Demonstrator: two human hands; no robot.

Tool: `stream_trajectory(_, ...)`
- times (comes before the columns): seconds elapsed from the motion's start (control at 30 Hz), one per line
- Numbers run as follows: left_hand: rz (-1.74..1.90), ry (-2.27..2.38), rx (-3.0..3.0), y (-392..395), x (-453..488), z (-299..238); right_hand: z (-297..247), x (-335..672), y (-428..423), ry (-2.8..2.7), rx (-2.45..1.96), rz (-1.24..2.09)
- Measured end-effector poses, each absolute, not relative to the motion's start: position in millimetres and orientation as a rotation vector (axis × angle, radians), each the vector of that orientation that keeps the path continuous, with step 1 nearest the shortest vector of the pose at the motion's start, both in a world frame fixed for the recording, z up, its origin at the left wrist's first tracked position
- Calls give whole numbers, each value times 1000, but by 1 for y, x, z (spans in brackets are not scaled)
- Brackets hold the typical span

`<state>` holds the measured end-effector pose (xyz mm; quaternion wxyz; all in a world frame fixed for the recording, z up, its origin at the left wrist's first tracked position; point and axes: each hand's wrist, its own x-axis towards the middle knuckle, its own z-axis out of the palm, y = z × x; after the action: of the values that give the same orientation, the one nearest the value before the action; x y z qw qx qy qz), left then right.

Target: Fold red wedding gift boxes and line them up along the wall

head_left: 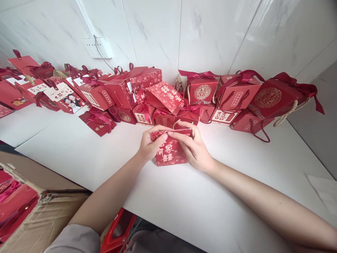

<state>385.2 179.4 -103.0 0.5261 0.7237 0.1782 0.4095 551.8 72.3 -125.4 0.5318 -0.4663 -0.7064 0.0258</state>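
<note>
Two hands (150, 144) (197, 151), one carton (56, 214), over a dozen red boxes (173, 156).

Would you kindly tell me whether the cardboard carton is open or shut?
Open: red packages are visible inside the carton.

The wedding gift box (171, 156) is located between the fingers (181, 136) of the left hand (151, 144) and right hand (197, 149), above the table (189, 207). Behind the fingers, ribbon-tied gift boxes (238, 95) extend left and right along the tiled wall (210, 38); the wall socket (96, 49) is behind them, left of the fingers. The cardboard carton (55, 218), with gift packages (18, 207) inside, is left of and nearer the body than the fingers.
</note>
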Motion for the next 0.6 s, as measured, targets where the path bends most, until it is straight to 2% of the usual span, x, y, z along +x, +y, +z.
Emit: stream_trajectory(0.6,976,361,1788,177,385,-101,-129,553,71,-1656,-1048,-19)
